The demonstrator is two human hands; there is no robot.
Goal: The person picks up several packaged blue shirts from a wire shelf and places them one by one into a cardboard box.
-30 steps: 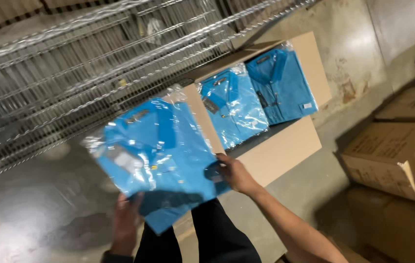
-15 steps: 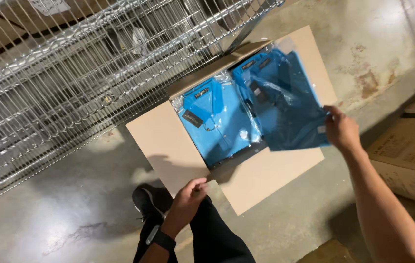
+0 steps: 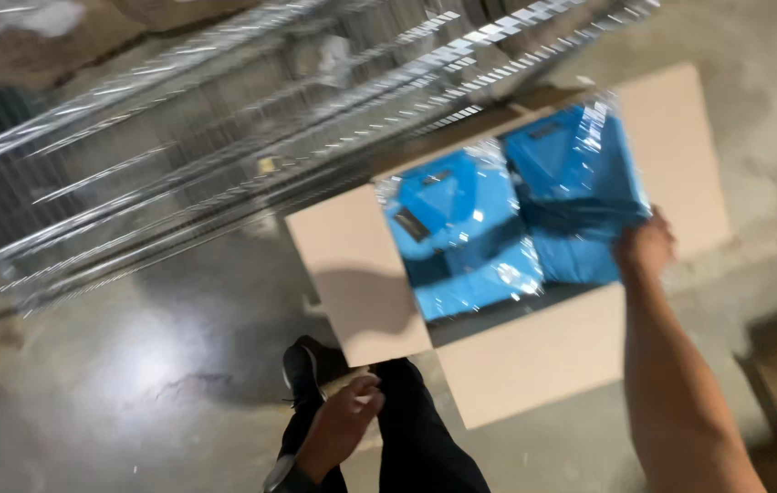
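Bagged blue shirt (image 3: 580,173) lies tilted in the open cardboard box (image 3: 534,361), seemingly atop others.

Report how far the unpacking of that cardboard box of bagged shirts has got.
Done: the open brown cardboard box has its flaps spread on the concrete floor. In hand: the right hand grips a blue folded shirt in clear plastic wrap at the box's right side; the left hand hangs empty by the leg. Left: another blue bagged shirt lies in the box; any beneath are hidden.

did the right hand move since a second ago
Yes. The right hand went from the box's near flap across to the far-right shirt pack in the box.
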